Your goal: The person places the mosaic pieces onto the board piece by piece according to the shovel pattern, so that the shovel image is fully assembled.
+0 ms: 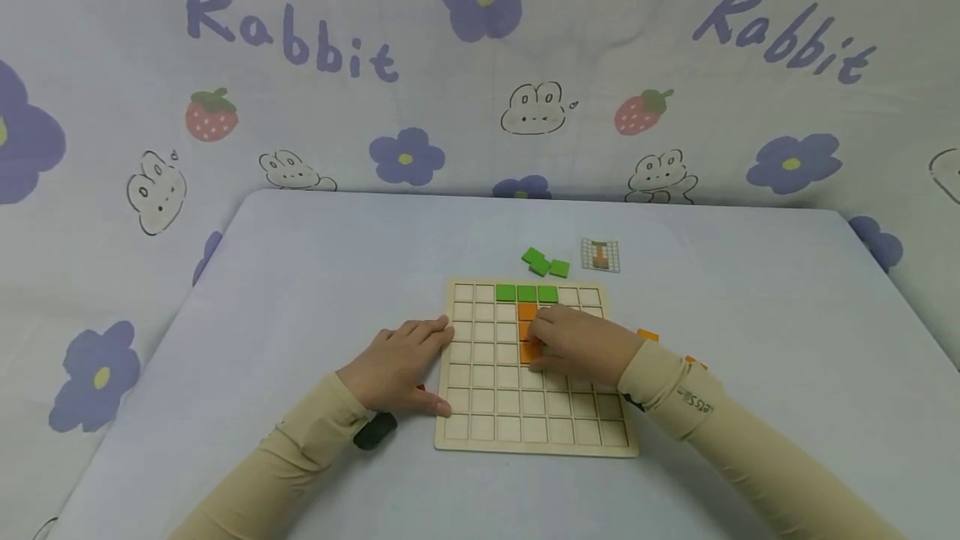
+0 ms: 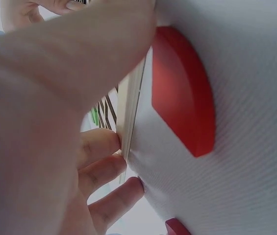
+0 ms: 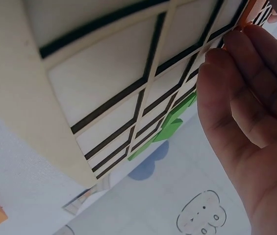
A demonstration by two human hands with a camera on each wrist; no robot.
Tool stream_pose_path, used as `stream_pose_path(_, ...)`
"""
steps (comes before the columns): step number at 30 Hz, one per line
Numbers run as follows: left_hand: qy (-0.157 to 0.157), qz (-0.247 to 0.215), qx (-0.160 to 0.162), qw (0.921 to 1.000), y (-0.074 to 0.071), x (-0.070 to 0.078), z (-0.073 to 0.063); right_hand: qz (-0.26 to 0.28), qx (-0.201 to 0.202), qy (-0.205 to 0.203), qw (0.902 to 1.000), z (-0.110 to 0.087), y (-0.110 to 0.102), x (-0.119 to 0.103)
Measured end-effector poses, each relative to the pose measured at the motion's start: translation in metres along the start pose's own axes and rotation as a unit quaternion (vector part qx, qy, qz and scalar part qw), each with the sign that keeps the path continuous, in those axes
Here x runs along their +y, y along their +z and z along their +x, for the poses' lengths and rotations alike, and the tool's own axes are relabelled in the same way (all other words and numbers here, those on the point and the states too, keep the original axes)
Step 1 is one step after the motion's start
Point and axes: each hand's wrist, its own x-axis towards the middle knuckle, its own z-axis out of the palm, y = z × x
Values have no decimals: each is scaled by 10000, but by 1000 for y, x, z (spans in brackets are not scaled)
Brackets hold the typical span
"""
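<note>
A pale wooden grid board [image 1: 482, 423] lies on the table. Three green square tiles [image 1: 527, 294] sit in its far row, and a column of orange square tiles [image 1: 527, 312] runs down from the middle one. My left hand [image 1: 397, 365] rests along the board's left edge, fingers extended and thumb at the near side. My right hand [image 1: 585, 344] is over the board, its fingertips and thumb at the lowest orange tile [image 1: 529, 352] in the column, which they seem to pinch in its cell. The hand partly covers that tile and the cells to its right.
Loose green tiles [image 1: 539, 266] lie beyond the board, beside a small picture card [image 1: 601, 256] with a grid pattern. Orange tiles [image 1: 648, 335] are right of the board, partly behind the right wrist. A red curved piece [image 2: 182, 93] lies under the left hand; another red piece [image 2: 177, 227] is farther off.
</note>
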Motion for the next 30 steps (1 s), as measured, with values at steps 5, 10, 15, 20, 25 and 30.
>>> stream_pose_path(5,-54,-32,-45,10000,-1,2,1,-19,6,-39,10000,0,-2,0)
stream_pose_path(10,-49,-48,-11,10000,-4,4,2,-103,34,-85,9999,0,-4,2)
stream_pose_path(15,-77,-3,-13,10000,-4,5,4,-153,83,-114,9998,-1,-6,5)
stream_pose_path(20,-102,-5,-63,9999,-4,4,5,-124,156,55,9998,-9,-6,10)
stream_pose_path(25,-110,-25,-106,9999,-5,5,5,-519,316,185,9980,-29,-7,20)
stream_pose_path(30,-144,-10,-137,9998,-5,4,6,-544,246,779,9952,-55,-10,28)
